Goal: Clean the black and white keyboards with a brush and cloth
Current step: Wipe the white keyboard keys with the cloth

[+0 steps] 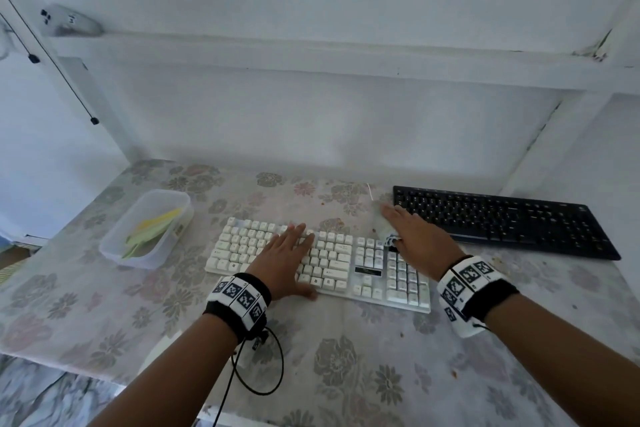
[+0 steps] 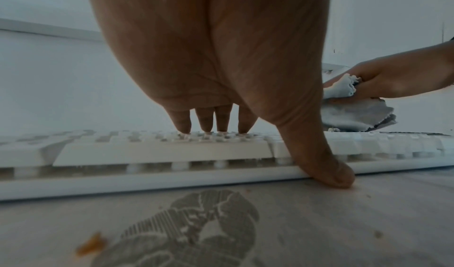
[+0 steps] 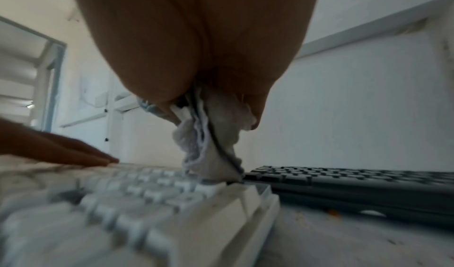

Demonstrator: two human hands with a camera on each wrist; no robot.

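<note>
The white keyboard point(image 1: 346, 263) lies in the middle of the table. My left hand point(image 1: 287, 253) lies flat on its keys, fingers straight, the thumb point(image 2: 326, 166) against its near edge. My right hand point(image 1: 412, 232) holds a crumpled pale cloth point(image 1: 382, 227) over the keyboard's far right corner, fingers stretched over it and the thumb pinching it. In the right wrist view the cloth point(image 3: 211, 144) hangs from the palm and touches the white keyboard point(image 3: 137, 203). The black keyboard point(image 1: 502, 218) lies to the right, behind my right hand. I see no brush.
A clear plastic tub point(image 1: 145, 229) with yellow and green sheets stands at the left. A floral tablecloth point(image 1: 346, 357) with small orange crumbs covers the table. A white wall with a ledge rises right behind it. A black cable point(image 1: 256, 367) loops from my left wristband.
</note>
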